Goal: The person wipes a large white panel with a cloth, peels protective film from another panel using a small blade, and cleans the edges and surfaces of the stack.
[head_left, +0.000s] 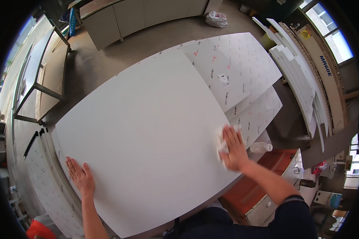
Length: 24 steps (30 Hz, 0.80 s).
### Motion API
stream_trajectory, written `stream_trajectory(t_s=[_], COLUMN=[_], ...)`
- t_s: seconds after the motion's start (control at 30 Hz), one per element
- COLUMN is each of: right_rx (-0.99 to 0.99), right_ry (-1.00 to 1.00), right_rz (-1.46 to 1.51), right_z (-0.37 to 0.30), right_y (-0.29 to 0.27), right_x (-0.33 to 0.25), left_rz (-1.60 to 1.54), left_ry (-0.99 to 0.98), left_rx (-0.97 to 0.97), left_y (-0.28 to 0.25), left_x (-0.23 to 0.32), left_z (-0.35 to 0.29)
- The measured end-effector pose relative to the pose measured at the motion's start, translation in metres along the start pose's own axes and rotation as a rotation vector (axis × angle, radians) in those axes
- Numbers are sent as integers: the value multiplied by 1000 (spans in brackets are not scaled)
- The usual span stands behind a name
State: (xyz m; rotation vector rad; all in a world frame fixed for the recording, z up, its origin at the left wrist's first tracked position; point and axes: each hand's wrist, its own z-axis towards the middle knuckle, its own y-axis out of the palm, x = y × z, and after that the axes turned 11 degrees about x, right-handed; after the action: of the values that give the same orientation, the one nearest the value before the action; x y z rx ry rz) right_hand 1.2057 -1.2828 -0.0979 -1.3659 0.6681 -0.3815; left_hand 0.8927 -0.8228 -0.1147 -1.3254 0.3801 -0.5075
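Note:
A large, plain white panel (pixel 147 119) lies flat in front of me. My left hand (pixel 81 177) rests flat near its left edge, fingers stretched out and holding nothing. At the right side of the panel my right hand (pixel 234 149), slightly blurred, presses a crumpled white cloth (pixel 222 146) against the surface. Part of the cloth is hidden under the palm and fingers. Just right of that hand, a clear plastic bottle (pixel 258 147) with a white cap lies on its side.
Printed, film-covered sheets (pixel 243 67) stick out beyond the panel at the far right. An orange-topped cabinet (pixel 263 179) stands near my right arm. White strips (pixel 295 67) lean on a machine (pixel 327 63). A metal-framed rack (pixel 40 87) is at left; a plastic bag (pixel 216 19) lies behind.

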Motion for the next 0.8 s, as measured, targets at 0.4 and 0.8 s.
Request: stream_trajectory(t_s=[0.4,0.8], right_rx=[58,148], right_ry=[137,-43], right_rz=[-246,206], right_z=[353,415], right_y=[59,89], right_x=[-70,-60], left_rz=[-43,-143], left_ry=[-24,-116], left_rx=[-23,-134], left_y=[1,-18], left_x=[19,8], left_z=[12,3])
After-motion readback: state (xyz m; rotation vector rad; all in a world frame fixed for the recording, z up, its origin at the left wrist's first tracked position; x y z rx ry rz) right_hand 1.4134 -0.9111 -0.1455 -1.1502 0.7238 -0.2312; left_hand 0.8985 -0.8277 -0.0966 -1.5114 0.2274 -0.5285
